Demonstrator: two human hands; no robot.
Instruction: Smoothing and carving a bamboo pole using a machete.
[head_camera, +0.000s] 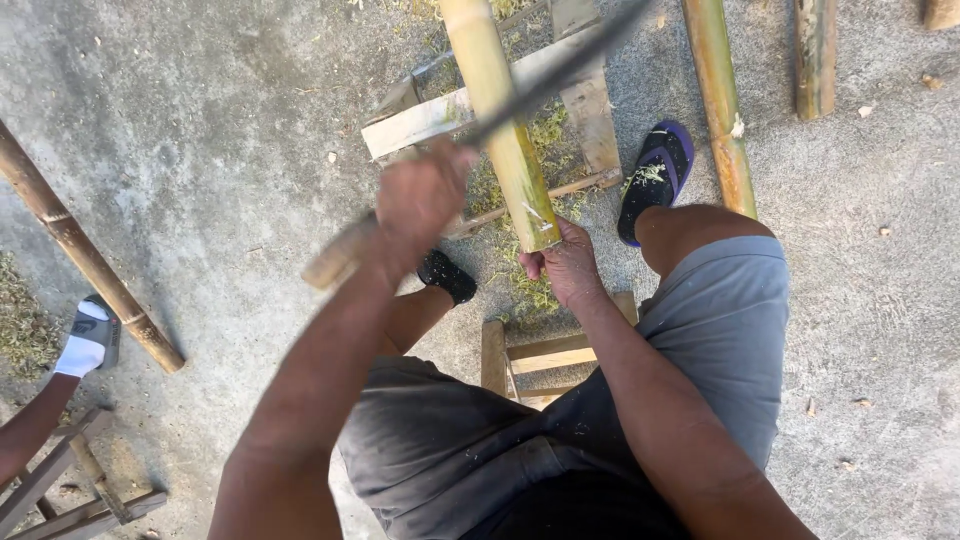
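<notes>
The person sits on a low wooden stool (530, 352), knees apart, in grey shorts. The right hand (570, 265) wraps around the near end of a yellow-green bamboo pole (498, 120), fingers closed on it just below its cut end. The left hand (420, 200) is clenched on the pale wooden handle of a long blade (560, 70), which is blurred in motion and crosses the pole at a slant, the dark metal running up toward the top of the frame.

The pole slopes away from the lap and rests across a rough wooden frame (450, 110) that serves as the worktop. As a judgement, the scraping is well under way: greenish shavings (530, 290) lie heaped under the pole, between the feet and through the frame, and a few cling to the shorts. The near stretch of the pole looks pale and smooth (how much of the far length is done cannot be told, since it leaves the frame).

Two dark sandals (655, 180) sit on the feet either side of the frame, the right one flecked with shavings.

The ground is bare grey concrete (220, 120), sunlit, mottled and littered with small chips. Further poles (722, 110) lie to the right, browner and unworked as far as one can see. At the left another long brown pole (85, 255) lies at a slant, and a second person's hand in a white glove (85, 345) reaches toward it, above another low wooden frame (70, 485). A heap of shavings shows at the left edge.
</notes>
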